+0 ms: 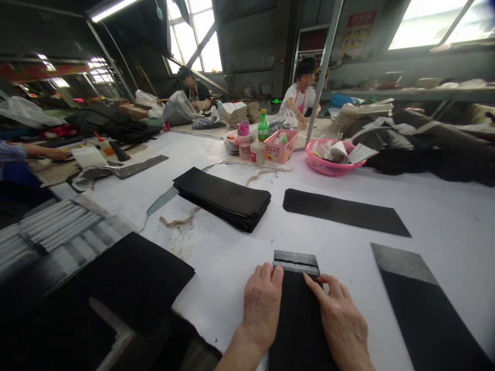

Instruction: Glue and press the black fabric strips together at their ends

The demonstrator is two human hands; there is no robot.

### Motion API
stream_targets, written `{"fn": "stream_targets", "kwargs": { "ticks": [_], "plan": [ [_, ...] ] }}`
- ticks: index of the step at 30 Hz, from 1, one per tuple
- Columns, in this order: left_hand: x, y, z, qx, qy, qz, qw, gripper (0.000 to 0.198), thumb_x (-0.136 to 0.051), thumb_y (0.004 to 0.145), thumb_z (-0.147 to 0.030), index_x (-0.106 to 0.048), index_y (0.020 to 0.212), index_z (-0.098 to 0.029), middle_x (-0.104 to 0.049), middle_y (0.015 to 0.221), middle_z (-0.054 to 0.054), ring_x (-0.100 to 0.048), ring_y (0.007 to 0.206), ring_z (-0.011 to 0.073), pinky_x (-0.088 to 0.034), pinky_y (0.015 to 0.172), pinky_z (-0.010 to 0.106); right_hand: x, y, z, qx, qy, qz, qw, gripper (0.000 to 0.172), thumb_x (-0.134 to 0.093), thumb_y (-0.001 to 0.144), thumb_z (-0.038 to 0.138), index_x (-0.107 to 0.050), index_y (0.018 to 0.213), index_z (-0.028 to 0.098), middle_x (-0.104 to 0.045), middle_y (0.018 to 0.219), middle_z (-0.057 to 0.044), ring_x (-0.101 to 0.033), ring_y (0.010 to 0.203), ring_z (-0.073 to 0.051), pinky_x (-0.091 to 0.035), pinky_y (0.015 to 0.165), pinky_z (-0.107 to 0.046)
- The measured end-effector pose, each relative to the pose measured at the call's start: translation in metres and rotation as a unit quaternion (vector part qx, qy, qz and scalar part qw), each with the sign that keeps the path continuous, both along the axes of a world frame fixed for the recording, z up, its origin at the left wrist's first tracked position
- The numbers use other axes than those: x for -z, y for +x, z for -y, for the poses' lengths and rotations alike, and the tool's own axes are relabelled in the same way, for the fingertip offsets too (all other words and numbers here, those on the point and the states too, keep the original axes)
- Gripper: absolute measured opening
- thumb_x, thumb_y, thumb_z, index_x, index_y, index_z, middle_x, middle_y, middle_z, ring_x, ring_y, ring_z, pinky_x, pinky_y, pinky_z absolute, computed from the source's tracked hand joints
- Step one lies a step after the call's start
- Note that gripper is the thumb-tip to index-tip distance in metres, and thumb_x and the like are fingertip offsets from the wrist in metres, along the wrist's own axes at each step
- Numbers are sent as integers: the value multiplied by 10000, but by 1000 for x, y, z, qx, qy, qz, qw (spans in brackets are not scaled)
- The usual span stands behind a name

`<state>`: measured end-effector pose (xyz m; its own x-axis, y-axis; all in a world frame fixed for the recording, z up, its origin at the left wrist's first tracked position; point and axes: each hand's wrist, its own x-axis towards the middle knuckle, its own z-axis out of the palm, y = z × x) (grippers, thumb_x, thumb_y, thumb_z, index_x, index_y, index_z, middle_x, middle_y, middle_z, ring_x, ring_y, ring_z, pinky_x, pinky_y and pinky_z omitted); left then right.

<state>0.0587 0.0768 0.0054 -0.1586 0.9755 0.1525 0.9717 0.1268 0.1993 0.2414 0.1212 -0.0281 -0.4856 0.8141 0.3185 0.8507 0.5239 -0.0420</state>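
A black strip point(299, 319) with a grey band and a dark line across its far end lies on the white table in front of me. My left hand point(265, 301) holds its left edge near the band, fingers curled together. On the right edge rests my right hand point(340, 314), its index finger stretched over the strip and the other fingers bent, apart from the index. Another black strip with a grey end point(429, 304) lies to the right. Beyond my hands are a stack of black pieces point(224, 198) and a flatter black piece point(344, 211).
A pink basin point(328, 166), a pink box point(280, 149) and a green bottle point(263, 126) stand farther back. Black sheets point(135, 278) lie at the left edge. Two people sit across the table; another person's hand point(54, 153) shows at far left.
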Motion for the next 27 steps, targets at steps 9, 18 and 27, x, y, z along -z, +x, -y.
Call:
{"fn": "stream_targets", "kwargs": {
  "ticks": [9, 18, 27],
  "plan": [
    [-3, 1, -9, 174, 12, -80, 982, 369, -513, 961, -237, -482, 1325, -289, -538, 1073, 57, -517, 962, 238, -496, 770, 384, 5, 3, -2, -20, 19, 0, 1000, 492, -348, 917, 75, -589, 1282, 299, -553, 1151, -71, -557, 915, -229, -533, 719, -313],
    [1, -4, -8, 165, 21, -70, 984, 388, -492, 949, -185, -476, 1333, -232, -538, 1094, 66, -510, 946, 238, -499, 778, 407, 8, 23, 1, 5, 48, -2, 999, 463, -381, 919, 128, -578, 1306, 291, -592, 1140, -54, -567, 869, -224, -514, 635, -306],
    [3, -4, -8, 164, 24, -67, 984, 372, -525, 937, -214, -501, 1306, -249, -537, 1063, 65, -512, 925, 235, -498, 756, 401, -4, 29, -3, 34, 46, -72, 996, 379, -311, 995, 275, -551, 1287, 242, -618, 1148, -63, -609, 966, -241, -516, 765, -357]
  ]
}}
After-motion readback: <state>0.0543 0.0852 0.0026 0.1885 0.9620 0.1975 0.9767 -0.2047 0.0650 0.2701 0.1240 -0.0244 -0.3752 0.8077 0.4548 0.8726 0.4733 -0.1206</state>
